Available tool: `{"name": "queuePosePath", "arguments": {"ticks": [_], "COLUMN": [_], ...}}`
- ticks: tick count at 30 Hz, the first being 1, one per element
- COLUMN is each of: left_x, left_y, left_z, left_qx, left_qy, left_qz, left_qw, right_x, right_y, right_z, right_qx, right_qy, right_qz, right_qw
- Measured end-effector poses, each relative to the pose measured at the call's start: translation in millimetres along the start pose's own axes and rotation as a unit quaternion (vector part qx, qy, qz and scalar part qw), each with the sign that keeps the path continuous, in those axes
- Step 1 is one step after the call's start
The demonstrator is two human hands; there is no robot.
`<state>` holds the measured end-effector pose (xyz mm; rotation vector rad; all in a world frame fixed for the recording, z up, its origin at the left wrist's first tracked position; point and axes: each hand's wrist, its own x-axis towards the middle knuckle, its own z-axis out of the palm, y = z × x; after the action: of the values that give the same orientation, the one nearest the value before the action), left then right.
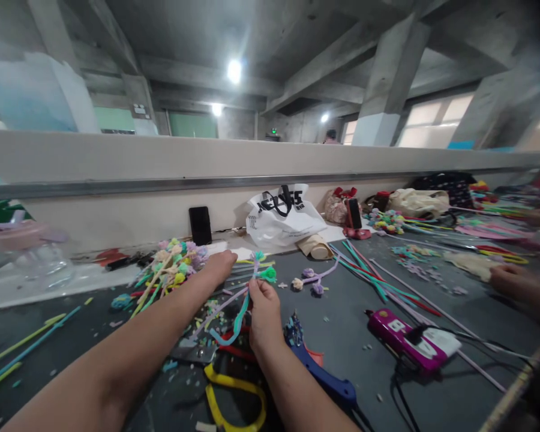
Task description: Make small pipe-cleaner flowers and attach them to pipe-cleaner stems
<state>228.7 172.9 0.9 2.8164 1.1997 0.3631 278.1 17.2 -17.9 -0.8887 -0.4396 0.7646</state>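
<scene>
My right hand (264,309) pinches a small fuzzy pipe-cleaner flower stem (239,318), with a green flower head (267,275) and a teal tuft above the fingertips. Lilac and blue stem ends hang below. My left hand (222,267) reaches forward over the table, close to a heap of pastel pipe-cleaner flowers (176,264) and some loose straight stems. Its fingers are largely hidden behind the hand. Yellow-handled scissors (236,396) lie below my hands. Beside my right forearm rests a blue glue gun (321,371). A purple flower sprig (317,278) lies to the right.
A magenta power strip (398,339) with cables sits at the right, near long pipe cleaners (382,276). Along the back wall stand a phone (200,225) and a white bag (283,219). Another person's hand (515,282) is at the far right. Colourful scraps litter the dark table.
</scene>
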Motion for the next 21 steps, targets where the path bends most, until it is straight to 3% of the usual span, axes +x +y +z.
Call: {"name": "queuePosePath", "arguments": {"ticks": [4, 8, 15, 17, 18, 21], "left_x": [-22.4, -61.2, -139.5, -152.9, -157.8, -169.1], "left_y": [-10.5, -24.1, -26.2, -22.8, -21.3, -17.9], "left_z": [-30.0, -52.2, -59.3, -57.6, -56.5, -53.3], "left_qx": [-0.040, -0.111, -0.271, -0.355, -0.461, -0.554], "left_qy": [0.072, 0.141, 0.142, 0.144, 0.142, 0.148], "left_qz": [-0.024, -0.043, -0.031, -0.054, -0.089, -0.143], "left_qw": [0.996, 0.983, 0.952, 0.922, 0.872, 0.807], "right_x": [2.9, 3.8, -9.0, -13.6, -15.8, -22.6], "right_y": [-1.2, -5.0, -5.2, -3.1, -1.8, 2.1], "right_z": [-1.4, -1.4, 5.1, 6.7, 7.4, 9.5], "right_qx": [0.001, 0.008, -0.015, -0.034, -0.044, -0.070], "right_qy": [-0.003, -0.006, -0.071, -0.089, -0.099, -0.131], "right_qz": [-0.006, -0.002, 0.020, 0.029, 0.034, 0.055], "right_qw": [1.000, 1.000, 0.997, 0.995, 0.994, 0.987]}}
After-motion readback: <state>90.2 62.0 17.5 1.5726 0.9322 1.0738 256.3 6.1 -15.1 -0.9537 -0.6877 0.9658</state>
